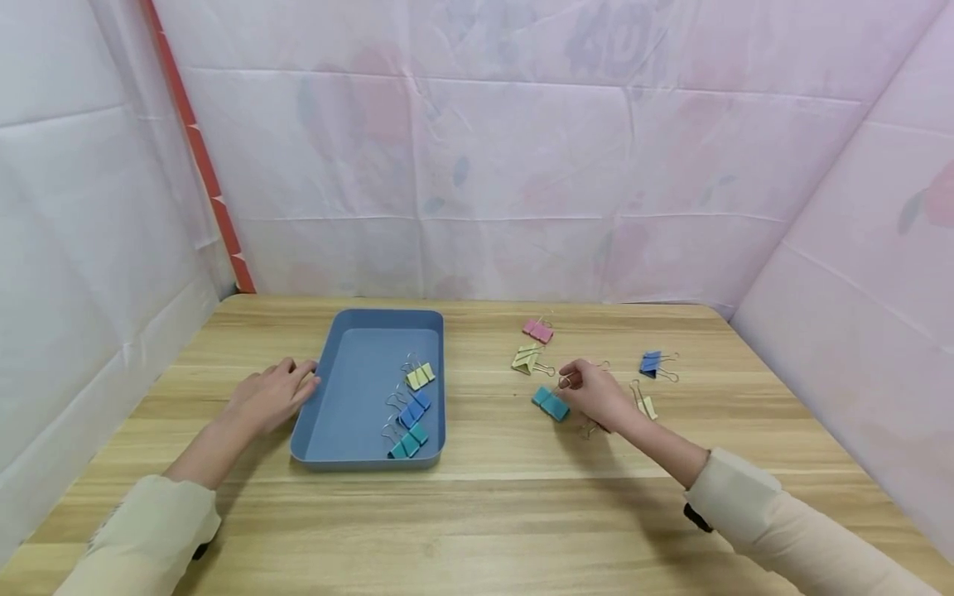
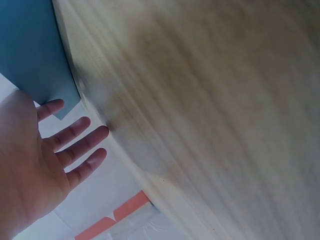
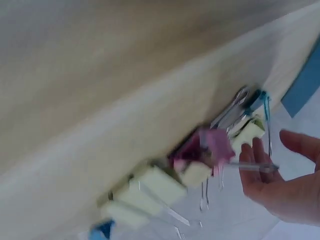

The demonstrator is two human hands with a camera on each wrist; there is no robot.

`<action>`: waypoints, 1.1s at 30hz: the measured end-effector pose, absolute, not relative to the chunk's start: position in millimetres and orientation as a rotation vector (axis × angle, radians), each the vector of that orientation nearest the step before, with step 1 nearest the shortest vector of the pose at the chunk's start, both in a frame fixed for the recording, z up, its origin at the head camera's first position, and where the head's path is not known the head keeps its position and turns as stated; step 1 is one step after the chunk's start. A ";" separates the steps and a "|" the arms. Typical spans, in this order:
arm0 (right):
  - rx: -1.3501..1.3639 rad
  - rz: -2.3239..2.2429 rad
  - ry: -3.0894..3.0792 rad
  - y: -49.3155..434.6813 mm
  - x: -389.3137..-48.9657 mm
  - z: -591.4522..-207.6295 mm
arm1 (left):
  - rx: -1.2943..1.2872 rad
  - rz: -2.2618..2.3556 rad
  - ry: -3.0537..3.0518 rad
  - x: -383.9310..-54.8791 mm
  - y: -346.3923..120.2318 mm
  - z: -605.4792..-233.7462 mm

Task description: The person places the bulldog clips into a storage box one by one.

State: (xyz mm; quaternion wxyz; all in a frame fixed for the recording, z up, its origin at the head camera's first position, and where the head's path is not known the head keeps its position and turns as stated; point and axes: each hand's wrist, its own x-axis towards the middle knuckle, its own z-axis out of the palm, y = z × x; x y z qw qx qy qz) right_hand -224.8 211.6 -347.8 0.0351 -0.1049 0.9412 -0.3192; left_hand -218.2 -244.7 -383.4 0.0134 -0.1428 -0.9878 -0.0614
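Observation:
My left hand (image 1: 274, 396) rests at the left rim of a blue-grey tray (image 1: 313, 451); in the left wrist view its fingers are spread and fairly straight. Yellow (image 1: 421, 377), blue (image 1: 414, 409) and teal (image 1: 408, 443) binder clips lie along the tray's right side. Over the table, my right hand (image 1: 594, 396) reaches to the wire handle of another teal binder clip (image 1: 551, 404). Thumb and fingers appear apart around that handle in the right wrist view. A pink binder clip (image 3: 215, 145) is close by, mostly hidden under the hand in the head view.
On the wooden table (image 1: 492, 521), more binder clips lie around the right hand: pink (image 1: 538, 330), yellow (image 1: 526, 359), blue (image 1: 651, 363) and pale yellow (image 1: 648, 407). White patterned cloth (image 1: 522, 165) hangs behind the table and at both sides.

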 end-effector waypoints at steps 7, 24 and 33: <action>-0.414 -0.704 2.965 214.9 -225.6 -346.9 | -0.447 -0.197 -3.081 -217.5 -244.7 -381.7; -0.558 -0.615 2.924 189.5 -226.2 -345.4 | -0.437 -0.201 -3.076 -217.0 -244.5 -382.4; -0.423 -0.830 2.736 181.4 -221.1 -347.7 | -0.441 -0.193 -3.069 -215.7 -243.3 -381.3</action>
